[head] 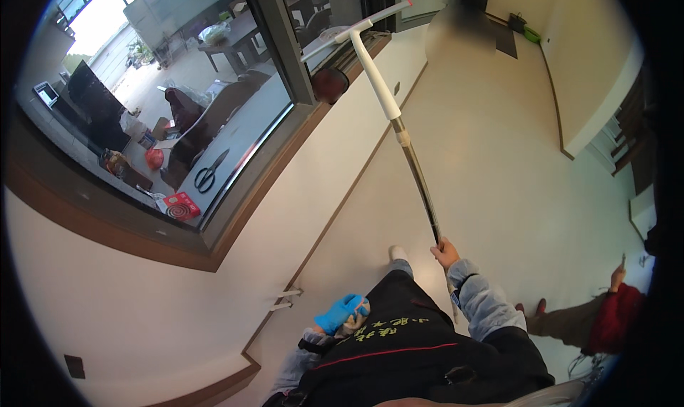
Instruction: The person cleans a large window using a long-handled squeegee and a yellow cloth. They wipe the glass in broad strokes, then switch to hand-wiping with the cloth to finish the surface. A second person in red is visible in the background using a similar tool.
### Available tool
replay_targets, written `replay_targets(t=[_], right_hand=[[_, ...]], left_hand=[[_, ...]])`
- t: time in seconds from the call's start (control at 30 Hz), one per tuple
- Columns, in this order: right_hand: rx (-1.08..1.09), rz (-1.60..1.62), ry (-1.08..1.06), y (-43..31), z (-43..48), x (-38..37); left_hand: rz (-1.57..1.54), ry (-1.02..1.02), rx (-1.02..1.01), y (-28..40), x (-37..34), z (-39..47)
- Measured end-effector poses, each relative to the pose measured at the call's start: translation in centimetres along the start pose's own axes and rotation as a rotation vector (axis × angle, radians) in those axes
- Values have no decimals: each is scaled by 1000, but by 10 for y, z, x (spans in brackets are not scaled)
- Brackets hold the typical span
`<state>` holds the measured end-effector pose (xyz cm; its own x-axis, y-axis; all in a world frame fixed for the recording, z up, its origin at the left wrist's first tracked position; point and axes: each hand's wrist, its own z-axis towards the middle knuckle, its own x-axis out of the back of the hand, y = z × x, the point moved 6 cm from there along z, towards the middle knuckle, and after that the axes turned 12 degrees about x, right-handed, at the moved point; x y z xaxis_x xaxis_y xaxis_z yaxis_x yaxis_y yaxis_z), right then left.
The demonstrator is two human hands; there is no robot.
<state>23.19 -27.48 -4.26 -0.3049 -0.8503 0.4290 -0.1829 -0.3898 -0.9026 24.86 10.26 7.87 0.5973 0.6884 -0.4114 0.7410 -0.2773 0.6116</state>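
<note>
My right hand (446,253), bare, grips the metal pole (420,180) of a window squeegee. The pole rises away from me to a white plastic handle neck (377,81), and the long squeegee head (382,15) lies across the view near the open part of the window. Whether its blade touches anything I cannot tell. My left hand (336,313), in a blue glove, holds a bunched beige cloth (355,324) in front of my black apron (395,321). Left of the pole is a window pane (224,102) in a dark frame (235,214) with a brown surround.
Behind the glass lie scissors (212,171) and a red box (180,206) on a ledge. A round dark-red object (329,85) sits by the sill. To the right stands a person in a red top (614,316). A green basin (531,34) and dark mat (503,38) are farther off.
</note>
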Motion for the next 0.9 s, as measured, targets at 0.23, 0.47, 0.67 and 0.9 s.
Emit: replay_targets(t=[0.23,0.47,0.67,0.9], right_hand=[[126,-142,-10,29,156,47],[106,-147,-169,68,307,64],[-14,-282,-226,110,385,73],[-252,-567,-311,164,426,88]], left_hand=[[197,190,87,56,17,63],[229,346,146,133,-7,107],[33,438,288,146,-3,108],[-21,529,351,147,11,112]])
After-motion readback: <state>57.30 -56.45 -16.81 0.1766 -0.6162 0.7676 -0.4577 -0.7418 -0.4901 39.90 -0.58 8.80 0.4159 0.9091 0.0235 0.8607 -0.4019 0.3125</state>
